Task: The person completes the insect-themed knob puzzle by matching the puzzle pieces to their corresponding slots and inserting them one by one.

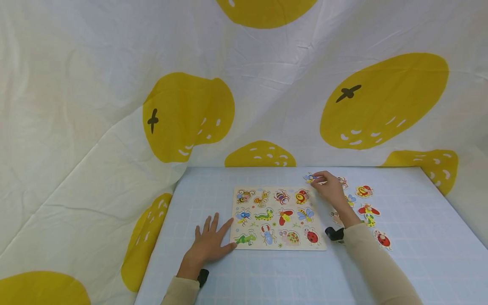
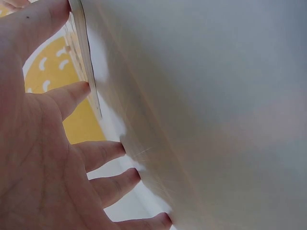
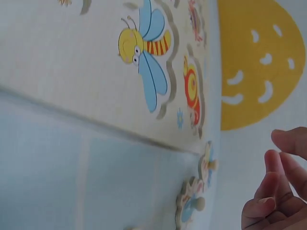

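Note:
A flat puzzle board [image 1: 278, 218] printed with insects lies on the table, its cut-out recesses showing in the right wrist view. My left hand [image 1: 209, 245] rests spread on the table, thumb and forefinger at the board's left edge [image 2: 86, 57]. Beyond the board's far right corner, my right hand [image 1: 331, 190] hovers over a blue-winged insect puzzle piece [image 1: 310, 178]. In the right wrist view its fingers [image 3: 272, 160] are loosely bent, with nothing visible between them. Below them, a knobbed piece [image 3: 209, 164] lies near the board's corner.
Several loose insect pieces are scattered right of the board, among them a ladybird piece [image 1: 383, 239], a red-winged piece [image 1: 368, 210] and a red-and-yellow piece [image 1: 364, 191]. A white curtain with yellow fruit prints [image 1: 385, 101] hangs behind the pale blue table [image 1: 267, 279].

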Available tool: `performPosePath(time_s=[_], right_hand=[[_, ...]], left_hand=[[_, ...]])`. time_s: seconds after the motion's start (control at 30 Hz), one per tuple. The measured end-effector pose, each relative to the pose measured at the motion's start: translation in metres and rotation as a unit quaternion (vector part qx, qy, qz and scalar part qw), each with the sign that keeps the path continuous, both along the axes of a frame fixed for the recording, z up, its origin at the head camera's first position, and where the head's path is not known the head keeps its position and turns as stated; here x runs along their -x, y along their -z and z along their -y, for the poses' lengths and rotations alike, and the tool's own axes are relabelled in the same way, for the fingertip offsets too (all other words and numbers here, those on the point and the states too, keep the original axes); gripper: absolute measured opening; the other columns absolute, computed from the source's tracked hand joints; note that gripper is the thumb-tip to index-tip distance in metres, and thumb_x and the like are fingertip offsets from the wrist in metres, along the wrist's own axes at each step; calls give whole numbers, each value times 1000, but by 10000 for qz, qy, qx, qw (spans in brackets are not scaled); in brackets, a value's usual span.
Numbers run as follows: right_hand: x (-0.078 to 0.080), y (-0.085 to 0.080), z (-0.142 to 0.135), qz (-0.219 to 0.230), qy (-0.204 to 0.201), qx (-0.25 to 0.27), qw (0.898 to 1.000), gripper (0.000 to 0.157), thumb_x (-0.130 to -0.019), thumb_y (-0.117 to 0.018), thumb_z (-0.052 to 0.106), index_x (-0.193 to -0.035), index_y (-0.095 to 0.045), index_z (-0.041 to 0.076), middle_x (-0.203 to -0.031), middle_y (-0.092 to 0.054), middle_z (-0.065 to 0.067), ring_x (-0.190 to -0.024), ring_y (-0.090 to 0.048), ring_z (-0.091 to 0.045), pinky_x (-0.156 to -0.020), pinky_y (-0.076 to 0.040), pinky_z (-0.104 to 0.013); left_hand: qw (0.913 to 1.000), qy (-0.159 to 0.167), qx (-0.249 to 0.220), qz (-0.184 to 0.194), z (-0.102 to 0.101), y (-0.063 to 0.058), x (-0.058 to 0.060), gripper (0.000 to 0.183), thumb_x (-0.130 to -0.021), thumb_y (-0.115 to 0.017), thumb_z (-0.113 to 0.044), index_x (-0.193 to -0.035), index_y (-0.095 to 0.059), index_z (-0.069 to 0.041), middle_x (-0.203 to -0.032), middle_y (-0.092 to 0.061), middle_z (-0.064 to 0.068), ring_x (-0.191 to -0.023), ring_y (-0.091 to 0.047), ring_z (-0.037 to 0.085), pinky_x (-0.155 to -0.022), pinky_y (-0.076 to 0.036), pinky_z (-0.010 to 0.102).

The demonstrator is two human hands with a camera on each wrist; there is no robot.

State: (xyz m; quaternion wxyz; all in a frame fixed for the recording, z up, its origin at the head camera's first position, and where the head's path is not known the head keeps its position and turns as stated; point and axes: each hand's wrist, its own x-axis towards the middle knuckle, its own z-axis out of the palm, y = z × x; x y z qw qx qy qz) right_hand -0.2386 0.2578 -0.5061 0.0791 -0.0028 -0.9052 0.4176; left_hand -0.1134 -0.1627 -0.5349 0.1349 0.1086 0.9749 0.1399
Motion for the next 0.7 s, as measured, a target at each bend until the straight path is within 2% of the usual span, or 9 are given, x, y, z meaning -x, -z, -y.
performPosePath(time_s=[0.2, 0.4, 0.47, 0.57, 0.7], right_hand=[[2, -4, -18, 190, 337, -69, 9992, 38, -95, -68, 16, -129, -59, 1, -109, -67, -20, -89, -62, -32, -68, -48, -34], [3, -6, -34, 276, 742, 142, 9968, 39, -98, -65, 17, -132, -56, 1, -115, -64, -22, -104, -58, -37, -84, -47, -46], [4, -5, -38, 335, 938, 240, 9947, 40, -98, -64, 18, -133, -56, 1, -116, -63, -22, -104, -57, -36, -85, -46, -44], [6, -3, -46, 463, 1208, 282, 9912, 41, -99, -63, 19, -134, -55, 2, -117, -62, -21, -99, -56, -32, -78, -46, -37], [7, 0, -56, 480, 1373, 219, 9891, 41, -98, -63, 19, -135, -55, 1, -118, -61, -21, -93, -55, -29, -70, -45, -31]], left_hand=[[10000, -13, 34, 23, -1, -2, 0, 78, -91, -62, -60, -157, -33, -31, -164, -13, 21, -148, -8, 47, -108, -9, 76], [10000, 12, 2, -5, -2, -4, -1, 78, -91, -63, -59, -157, -35, -30, -163, -15, 22, -148, -10, 48, -108, -10, 76], [10000, 10, 10, 4, -2, -4, -1, 77, -91, -63, -59, -157, -35, -30, -163, -15, 22, -148, -10, 47, -108, -10, 76], [10000, 2, 35, 21, -2, -5, -2, 78, -91, -63, -60, -157, -34, -30, -164, -15, 22, -148, -10, 47, -108, -10, 76], [10000, 13, 55, 22, -1, -4, -1, 78, -91, -62, -60, -157, -33, -31, -164, -14, 21, -148, -10, 47, -108, -10, 76]])
